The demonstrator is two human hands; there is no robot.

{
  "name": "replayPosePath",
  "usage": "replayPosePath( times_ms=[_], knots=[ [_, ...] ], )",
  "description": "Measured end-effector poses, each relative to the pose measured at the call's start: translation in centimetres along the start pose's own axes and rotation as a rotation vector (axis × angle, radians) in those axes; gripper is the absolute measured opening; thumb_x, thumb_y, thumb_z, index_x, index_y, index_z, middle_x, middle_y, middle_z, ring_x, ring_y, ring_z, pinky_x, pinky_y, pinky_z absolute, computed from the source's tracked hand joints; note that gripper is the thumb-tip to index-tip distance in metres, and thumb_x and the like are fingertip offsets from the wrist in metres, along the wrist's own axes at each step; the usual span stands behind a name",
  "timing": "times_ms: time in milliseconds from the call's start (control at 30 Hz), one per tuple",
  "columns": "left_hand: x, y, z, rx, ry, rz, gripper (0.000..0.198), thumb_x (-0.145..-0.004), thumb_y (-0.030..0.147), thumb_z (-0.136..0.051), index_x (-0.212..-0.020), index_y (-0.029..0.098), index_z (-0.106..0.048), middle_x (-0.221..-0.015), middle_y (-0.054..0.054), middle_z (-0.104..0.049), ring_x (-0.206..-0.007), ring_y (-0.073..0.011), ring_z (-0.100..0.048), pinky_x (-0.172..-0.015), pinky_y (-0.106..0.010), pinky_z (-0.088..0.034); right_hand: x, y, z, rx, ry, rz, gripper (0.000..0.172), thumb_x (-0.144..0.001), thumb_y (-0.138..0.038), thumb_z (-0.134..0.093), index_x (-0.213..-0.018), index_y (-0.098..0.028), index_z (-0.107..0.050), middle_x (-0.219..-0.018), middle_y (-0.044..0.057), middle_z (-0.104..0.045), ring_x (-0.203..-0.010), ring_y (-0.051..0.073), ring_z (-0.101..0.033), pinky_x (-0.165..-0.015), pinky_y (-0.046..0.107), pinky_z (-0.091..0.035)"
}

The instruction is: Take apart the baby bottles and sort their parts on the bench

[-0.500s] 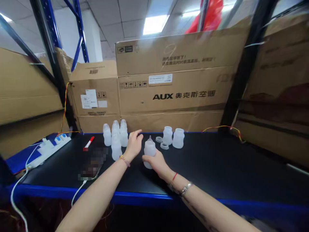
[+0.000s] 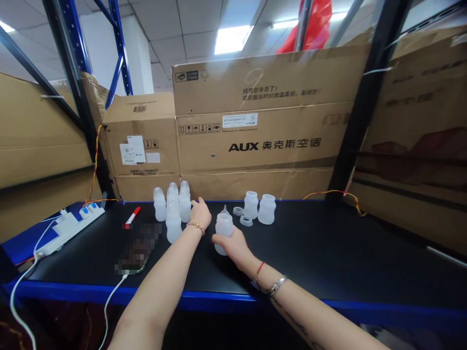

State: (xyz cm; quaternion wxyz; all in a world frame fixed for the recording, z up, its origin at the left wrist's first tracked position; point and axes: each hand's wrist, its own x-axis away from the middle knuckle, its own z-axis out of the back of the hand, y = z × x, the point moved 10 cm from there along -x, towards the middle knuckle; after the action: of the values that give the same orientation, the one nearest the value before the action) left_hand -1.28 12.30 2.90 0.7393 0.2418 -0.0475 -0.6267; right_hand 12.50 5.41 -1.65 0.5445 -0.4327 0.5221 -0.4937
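Note:
My right hand (image 2: 231, 245) is wrapped round a translucent white baby bottle with a teat (image 2: 223, 227), which stands on the black shelf surface (image 2: 328, 253). My left hand (image 2: 200, 213) reaches toward a cluster of several capped bottles (image 2: 173, 206) at the back left; its fingers curl next to the cluster, and I cannot make out whether they grip one. Two open bottles without tops (image 2: 260, 208) stand to the right, with two loose rings (image 2: 242, 216) in front of them.
A red and white marker (image 2: 132, 217), a blurred phone on a white cable (image 2: 136, 250) and a white power strip (image 2: 69, 226) lie at the left. Big cardboard boxes (image 2: 262, 121) wall the back. Dark rack posts (image 2: 355, 112) stand at both sides.
My left hand has moved left and back, from beside the teat bottle to the bottle cluster, and its fingers have curled. The right hand still holds its bottle.

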Motion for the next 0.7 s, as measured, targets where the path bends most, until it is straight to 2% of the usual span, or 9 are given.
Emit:
replayPosePath(
  times_ms=[100,267,400,500,567,633,700],
  knots=[
    [0.2,-0.2,-0.1,-0.014,-0.014,-0.028,0.044,-0.092,0.013,-0.045,-0.134,0.005,-0.051,-0.133,-0.029,-0.048,-0.105,-0.0310,-0.069,-0.087,-0.036,-0.050,0.0,-0.1,-0.1,0.009,-0.008,-0.003,0.022,-0.050,-0.022,-0.068,-0.068,-0.019,-0.056,-0.065,-0.003,-0.058,-0.061,0.014,-0.050,-0.055,0.027,-0.040],
    [1.4,1.0,0.4,-0.022,-0.025,-0.107,0.040,-0.091,0.025,-0.053,-0.129,0.012,-0.056,-0.134,-0.025,-0.048,-0.103,-0.0315,-0.068,-0.087,-0.038,-0.050,0.1,-0.5,-0.6,-0.004,-0.044,0.021,0.021,-0.050,-0.020,-0.066,-0.069,-0.020,-0.055,-0.065,-0.003,-0.058,-0.060,0.013,-0.049,-0.055,0.026,-0.039],
    [2.0,2.1,0.1,0.003,-0.035,-0.194,0.036,-0.088,0.019,-0.056,-0.123,0.010,-0.057,-0.122,-0.023,-0.060,-0.110,-0.0327,-0.064,-0.092,-0.040,-0.047,0.0,-0.2,-0.8,-0.013,-0.064,0.020,0.025,-0.051,-0.020,-0.065,-0.075,-0.019,-0.058,-0.069,-0.002,-0.061,-0.062,0.014,-0.050,-0.056,0.026,-0.040],
    [1.8,2.1,0.5,0.058,-0.014,-0.228,0.031,-0.087,0.020,-0.060,-0.117,0.014,-0.060,-0.113,-0.018,-0.067,-0.110,-0.0294,-0.063,-0.096,-0.040,-0.045,-0.1,0.0,-0.8,0.003,-0.072,0.021,0.027,-0.051,-0.021,-0.066,-0.077,-0.018,-0.058,-0.069,-0.002,-0.060,-0.063,0.013,-0.049,-0.056,0.026,-0.039],
    [1.5,2.0,2.3,0.276,0.061,-0.265,0.028,-0.085,0.024,-0.064,-0.112,0.018,-0.063,-0.109,-0.013,-0.069,-0.106,-0.0256,-0.063,-0.096,-0.039,-0.046,-0.2,0.2,-0.6,0.029,-0.057,0.014,0.026,-0.052,-0.022,-0.067,-0.075,-0.019,-0.057,-0.068,-0.003,-0.059,-0.062,0.013,-0.048,-0.055,0.026,-0.038],
    [1.6,1.7,4.8,0.675,0.135,-0.316,0.027,-0.085,0.028,-0.066,-0.110,0.019,-0.063,-0.100,-0.008,-0.070,-0.095,-0.0209,-0.065,-0.092,-0.037,-0.050,-0.3,0.3,-0.5,0.044,-0.049,0.010,0.026,-0.052,-0.023,-0.068,-0.074,-0.020,-0.055,-0.067,-0.003,-0.058,-0.062,0.013,-0.049,-0.056,0.027,-0.039],
    [2.0,1.7,6.8,1.027,0.129,-0.384,0.032,-0.086,0.032,-0.065,-0.114,0.018,-0.062,-0.093,-0.006,-0.069,-0.089,-0.0178,-0.065,-0.087,-0.034,-0.052,-0.3,0.4,-0.5,0.056,-0.045,0.009,0.026,-0.051,-0.024,-0.069,-0.073,-0.020,-0.055,-0.067,-0.003,-0.059,-0.063,0.014,-0.050,-0.058,0.027,-0.041]
  ],
)
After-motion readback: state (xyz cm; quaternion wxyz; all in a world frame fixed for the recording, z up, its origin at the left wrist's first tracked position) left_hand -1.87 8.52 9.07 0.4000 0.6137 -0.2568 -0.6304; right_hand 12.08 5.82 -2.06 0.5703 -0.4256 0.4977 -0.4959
